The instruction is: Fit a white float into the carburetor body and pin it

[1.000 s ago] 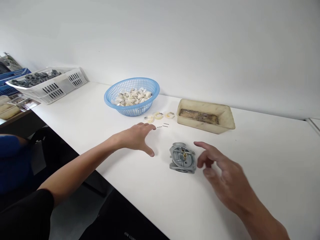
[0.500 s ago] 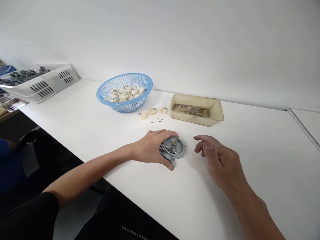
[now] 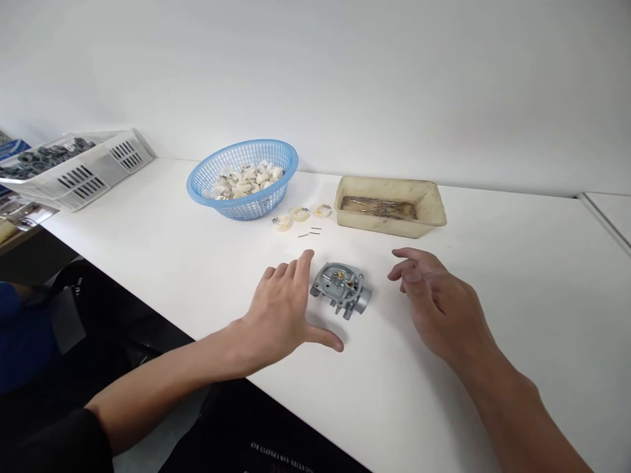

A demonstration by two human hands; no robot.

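Observation:
A die-cast aluminium carburetor body [image 3: 341,289] lies on the white table [image 3: 517,328], its ported face turned up and small brass fittings showing. My left hand [image 3: 279,309] rests open just left of it, fingers spread, with the index fingertip close to the casting but apparently not touching. On the other side my right hand [image 3: 434,302] hovers open and holds nothing. Beyond the casting lie several white float-like parts [image 3: 300,213] and a few thin metal pins [image 3: 309,231].
A blue plastic basket [image 3: 197,185] holds a heap of white parts. A beige tray [image 3: 384,226] holds thin metal pins. At far left, a white crate [image 3: 89,182] holds dark rings. A person in a blue sleeve [image 3: 22,341] sits below the table's left edge.
My left hand has come off the carburetor body and moved toward me, its fingers spread. The casting now lies on the table, and my right hand has shifted slightly.

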